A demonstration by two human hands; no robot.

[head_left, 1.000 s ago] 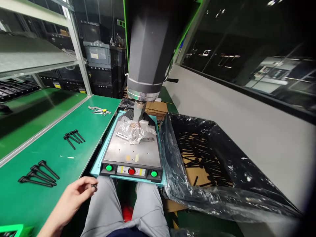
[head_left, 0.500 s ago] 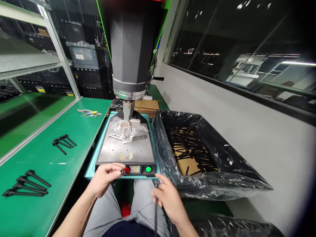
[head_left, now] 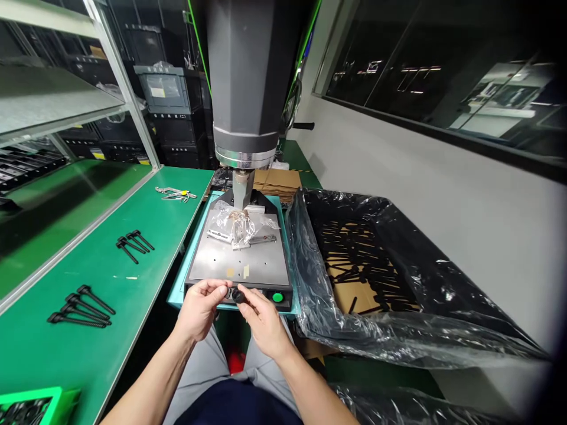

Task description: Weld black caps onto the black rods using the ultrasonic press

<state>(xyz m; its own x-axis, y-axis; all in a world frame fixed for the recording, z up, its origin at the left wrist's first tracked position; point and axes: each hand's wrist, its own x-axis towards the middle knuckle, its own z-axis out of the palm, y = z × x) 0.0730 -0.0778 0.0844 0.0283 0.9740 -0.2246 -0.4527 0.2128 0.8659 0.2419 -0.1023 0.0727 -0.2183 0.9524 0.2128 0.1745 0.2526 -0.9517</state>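
My left hand [head_left: 200, 311] pinches a small round disc-like piece [head_left: 228, 293] between thumb and fingers, in front of the press base. Close beside it, my right hand [head_left: 263, 324] grips a black round-headed rod [head_left: 238, 296]. Its head faces the small piece, and I cannot tell whether they touch; the shaft is mostly hidden by the fingers. Behind the hands stands a press machine [head_left: 243, 71] with a metal plate [head_left: 239, 262] and a green button [head_left: 277, 297]. Plastic film [head_left: 239, 224] surrounds the tip of the press head.
Left, a green bench [head_left: 146, 283] bears two groups of black rods [head_left: 82, 307], hand tools [head_left: 175, 193] and a bright green bin [head_left: 57, 401] of dark parts. At right, a plastic-lined box [head_left: 310, 277] holds many similar rods. Stacked crates [head_left: 166, 88] stand behind.
My right hand has moved left and up, bringing the rod's head beside the small piece in my left hand. The view has shifted, showing the green bin at lower left.
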